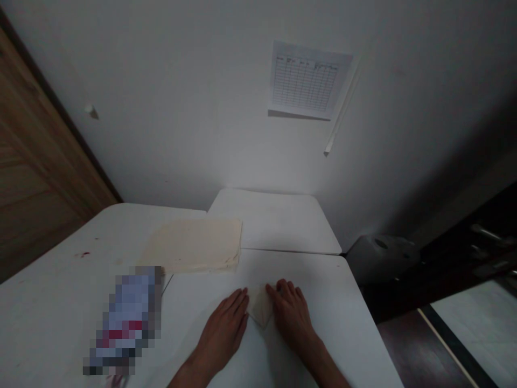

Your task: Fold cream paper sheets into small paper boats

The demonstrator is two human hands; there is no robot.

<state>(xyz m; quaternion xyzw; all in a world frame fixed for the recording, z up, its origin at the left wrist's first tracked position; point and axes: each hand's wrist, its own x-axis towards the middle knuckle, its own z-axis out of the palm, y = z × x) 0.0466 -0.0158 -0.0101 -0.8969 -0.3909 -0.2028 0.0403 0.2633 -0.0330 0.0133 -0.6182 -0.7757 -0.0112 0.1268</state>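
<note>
From the head view, I see a stack of pale sheets (202, 245) beyond the left hand (226, 326) and a pixelated object (127, 312) farther left. White tabletop (335, 307) stretches from the right hand (293, 315) to its straight edge. Between my hands lies a small, pointed folded paper (259, 306). The left lies flattened beside it, fingers straight; the right's bent fingers touch it, though I cannot tell whether they pinch.

A printed chart (305, 81) with ruled rows and columns hangs on a pale wall (181, 108), beside a slanting white strip (344, 110). Wooden panelling (40, 145) fills the far left; a pixelated object (126, 307) lies on the white table (52, 307).
</note>
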